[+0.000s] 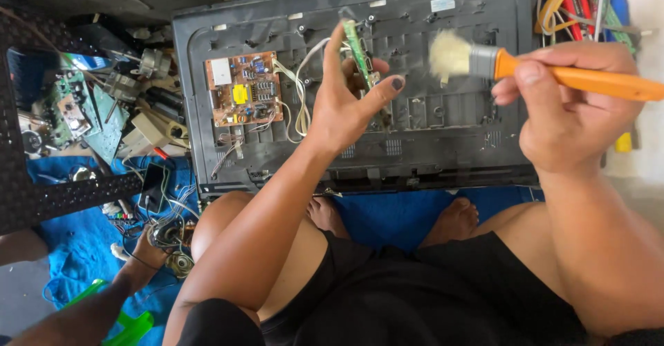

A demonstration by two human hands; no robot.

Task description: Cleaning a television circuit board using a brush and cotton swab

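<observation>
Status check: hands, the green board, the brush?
Left hand holds narrow green circuit board upright over the dark panel. Right hand grips orange-handled brush, bristles beside board, not touching. Nothing between.

brush (484, 61): glossy orange plastic handle, metal ferrule, pale soft bristles
panel (429, 121): matt dark plastic, dusty
board (243, 88): brown, matt
cloth (394, 214): blue fabric

Bright, even daylight fills the scene, strongest at the upper right, where the pale wall (647, 0) washes out almost to white. The dark back panel (443, 131) shows a dull grey sheen, and shadows under the forearms are soft. The brush (477, 59) bristles look blurred, the picture is slightly soft throughout, and straight edges bend near the frame's borders.
</observation>
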